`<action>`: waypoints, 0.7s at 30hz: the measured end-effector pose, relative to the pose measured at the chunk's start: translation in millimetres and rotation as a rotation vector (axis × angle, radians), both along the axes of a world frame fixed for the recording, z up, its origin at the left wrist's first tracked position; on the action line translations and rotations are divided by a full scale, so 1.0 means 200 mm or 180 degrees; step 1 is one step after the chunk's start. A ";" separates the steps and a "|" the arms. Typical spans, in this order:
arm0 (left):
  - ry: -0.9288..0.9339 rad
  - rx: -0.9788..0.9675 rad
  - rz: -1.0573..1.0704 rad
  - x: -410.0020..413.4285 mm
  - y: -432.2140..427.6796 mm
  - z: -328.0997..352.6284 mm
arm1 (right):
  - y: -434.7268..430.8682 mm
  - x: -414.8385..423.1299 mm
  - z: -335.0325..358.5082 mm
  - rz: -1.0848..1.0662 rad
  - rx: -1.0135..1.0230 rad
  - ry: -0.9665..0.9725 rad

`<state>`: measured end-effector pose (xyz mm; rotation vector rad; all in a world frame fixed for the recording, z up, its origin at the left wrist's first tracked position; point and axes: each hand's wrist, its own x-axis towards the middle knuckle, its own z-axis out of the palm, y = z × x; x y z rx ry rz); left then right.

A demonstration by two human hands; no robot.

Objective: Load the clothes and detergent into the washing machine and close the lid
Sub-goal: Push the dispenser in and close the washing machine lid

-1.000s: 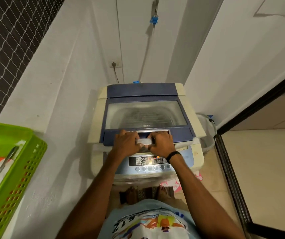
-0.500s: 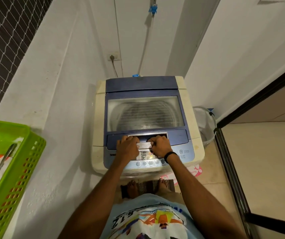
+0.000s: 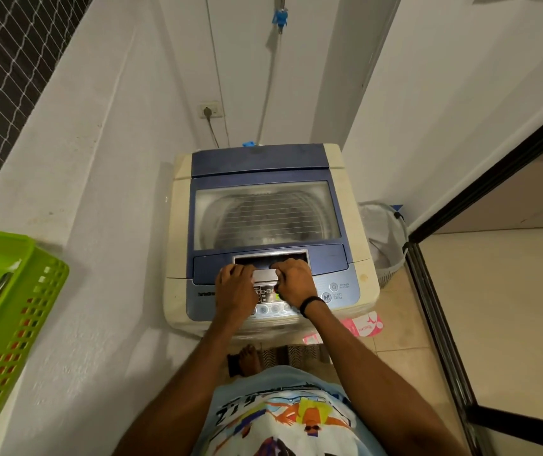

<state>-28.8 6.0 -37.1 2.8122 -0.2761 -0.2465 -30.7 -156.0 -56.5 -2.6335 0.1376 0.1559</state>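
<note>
A cream top-load washing machine [image 3: 178, 291] stands in a narrow corner. Its blue lid [image 3: 210, 263] lies flat and shut, and the steel drum shows dimly through the lid's window [image 3: 266, 212]; what is inside cannot be made out. My left hand [image 3: 235, 286] and my right hand [image 3: 291, 281] sit side by side at the lid's front edge, fingers curled over the silver lid handle [image 3: 265, 275]. Both wrists cover part of the control panel [image 3: 332, 291].
A green plastic basket [image 3: 16, 307] with a white bag sits on the ledge at left. A white mesh hamper [image 3: 385, 238] stands right of the machine, a pink packet [image 3: 365, 324] lies on the floor, and a black door frame [image 3: 434, 307] runs along the right.
The lid's front edge was slightly raised a second ago; it has come down flat onto the machine. Both hands stayed on the handle and moved down with it.
</note>
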 end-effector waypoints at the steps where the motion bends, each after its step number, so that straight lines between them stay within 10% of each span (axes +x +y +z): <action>1: 0.0003 -0.0011 0.0030 -0.01 -0.01 0.00 | -0.01 0.00 0.00 0.0064 -0.0041 -0.0004; 21: 0.0493 -0.0121 0.0426 -0.25 -0.13 -0.04 | -0.12 -0.30 0.00 0.0686 -0.0148 0.0135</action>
